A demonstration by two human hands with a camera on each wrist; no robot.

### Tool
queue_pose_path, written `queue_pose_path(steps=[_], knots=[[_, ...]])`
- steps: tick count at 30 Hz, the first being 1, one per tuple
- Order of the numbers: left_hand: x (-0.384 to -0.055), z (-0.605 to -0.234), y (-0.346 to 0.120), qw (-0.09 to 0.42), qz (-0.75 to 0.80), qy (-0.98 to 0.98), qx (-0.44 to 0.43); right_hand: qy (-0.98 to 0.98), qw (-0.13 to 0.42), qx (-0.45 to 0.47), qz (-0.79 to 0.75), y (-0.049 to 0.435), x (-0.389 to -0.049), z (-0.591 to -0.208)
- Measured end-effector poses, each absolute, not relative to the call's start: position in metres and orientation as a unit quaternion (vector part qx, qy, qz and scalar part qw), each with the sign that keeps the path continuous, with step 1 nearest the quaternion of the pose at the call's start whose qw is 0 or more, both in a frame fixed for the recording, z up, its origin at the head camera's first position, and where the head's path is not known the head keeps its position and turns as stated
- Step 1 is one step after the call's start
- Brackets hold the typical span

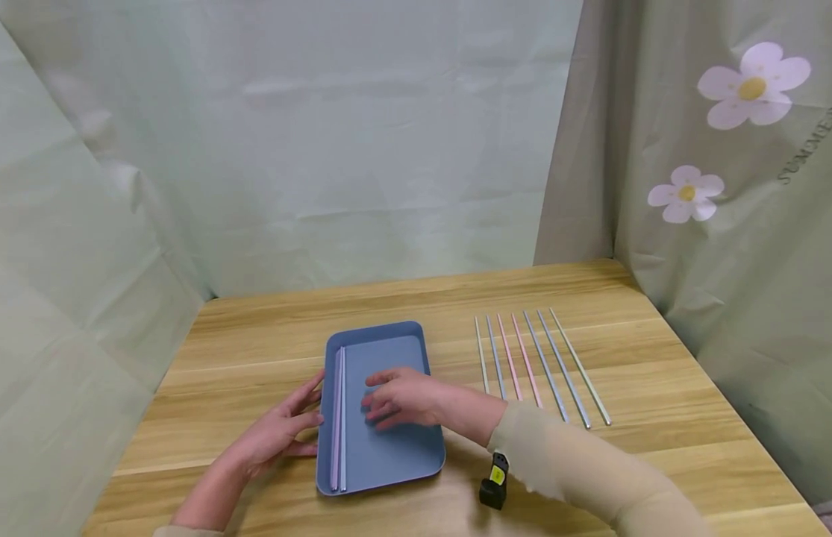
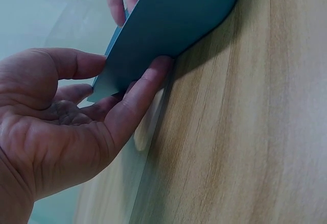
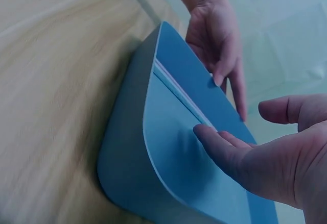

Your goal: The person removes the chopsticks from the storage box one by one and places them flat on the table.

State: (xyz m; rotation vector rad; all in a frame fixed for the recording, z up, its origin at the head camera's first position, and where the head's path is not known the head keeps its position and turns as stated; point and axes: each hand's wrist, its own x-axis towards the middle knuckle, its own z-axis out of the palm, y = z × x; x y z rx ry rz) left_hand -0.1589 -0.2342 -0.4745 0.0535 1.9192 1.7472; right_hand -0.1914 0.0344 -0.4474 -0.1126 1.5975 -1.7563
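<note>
A blue-grey rectangular tray point(image 1: 394, 455) lies on the wooden table. Along its left inner wall lie purple chopsticks point(image 1: 336, 440) and a pale blue chopstick point(image 1: 343, 440), side by side lengthwise. My left hand point(image 1: 274, 436) holds the tray's left side, a fingertip at the rim and other fingers against the outer wall. Over the middle of the tray hovers my right hand point(image 1: 405, 399), its fingers relaxed and spread with nothing between them. In the right wrist view, the right hand's fingertips point(image 3: 204, 132) overlap the chopsticks in the tray.
Several chopsticks point(image 1: 530, 358) in green, blue and pink lie roughly parallel on the table, right of the tray; the right forearm passes by their near ends. A black device with a yellow label point(image 1: 498, 477) sits at the right wrist. Curtains point(image 1: 389, 149) enclose the table.
</note>
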Motion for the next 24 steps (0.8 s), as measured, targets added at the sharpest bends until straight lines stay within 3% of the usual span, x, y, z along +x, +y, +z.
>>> queue_pose_path(steps=[12,24], knots=[[-0.16,-0.475,-0.235,0.276,0.647,0.71,0.022,0.584,0.414,-0.014,-0.698,0.005,-0.188,-0.458],[-0.161,-0.476,-0.235,0.28,0.648,0.707,0.032,0.608,0.395,0.014,-0.688,-0.013,-0.189,-0.465]])
